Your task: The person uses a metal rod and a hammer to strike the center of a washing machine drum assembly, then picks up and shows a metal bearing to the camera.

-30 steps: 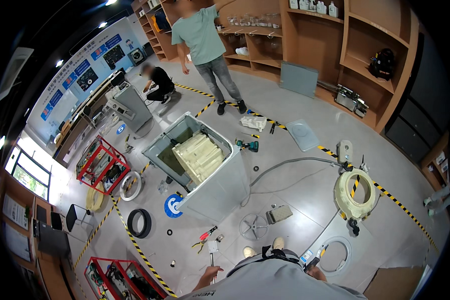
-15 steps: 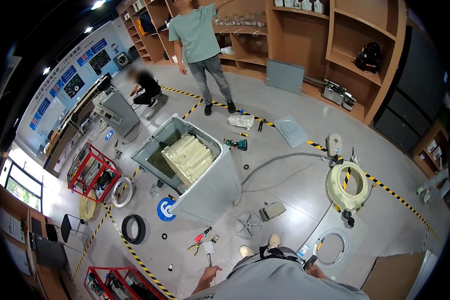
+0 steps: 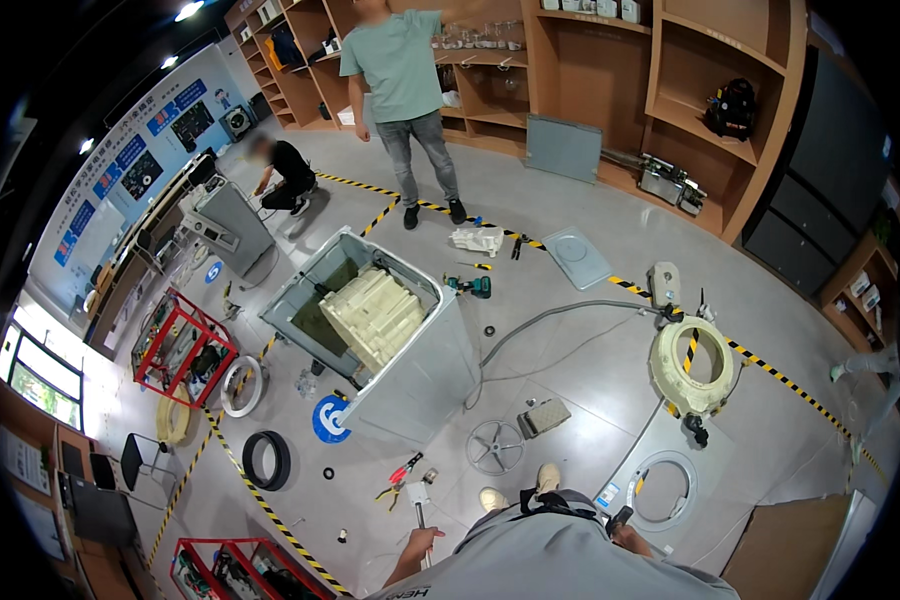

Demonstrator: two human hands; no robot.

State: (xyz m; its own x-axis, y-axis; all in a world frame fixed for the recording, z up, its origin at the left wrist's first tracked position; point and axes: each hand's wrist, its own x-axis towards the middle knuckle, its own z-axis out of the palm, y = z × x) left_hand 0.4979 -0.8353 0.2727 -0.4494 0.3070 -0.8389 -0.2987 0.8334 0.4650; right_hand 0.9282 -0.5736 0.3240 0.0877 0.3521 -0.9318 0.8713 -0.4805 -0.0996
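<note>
My left hand (image 3: 420,542) grips an upright metal-shafted tool (image 3: 421,512) with a pale square head. At my right side, my right hand (image 3: 630,537) is closed on a black object (image 3: 620,518), partly hidden by my body. Before me stands an open grey appliance cabinet (image 3: 410,385) with a cream plastic tub (image 3: 370,315) inside. Red-handled pliers (image 3: 405,467), a spoked pulley (image 3: 495,447) and a beige block (image 3: 543,418) lie between me and the cabinet. A white panel (image 3: 685,460) with a round opening lies to my right.
A person in green (image 3: 390,65) stands beyond the cabinet; another (image 3: 292,175) crouches left of them; legs (image 3: 875,385) show at the far right. Around me are red tool carts (image 3: 185,350), a black rubber ring (image 3: 265,458), a cream ring (image 3: 692,367), a drill (image 3: 470,287), hoses and shelving (image 3: 600,90).
The view has shifted, so the scene sits further left in the picture. The figure at the far right has moved. Both my hands keep their hold at my sides.
</note>
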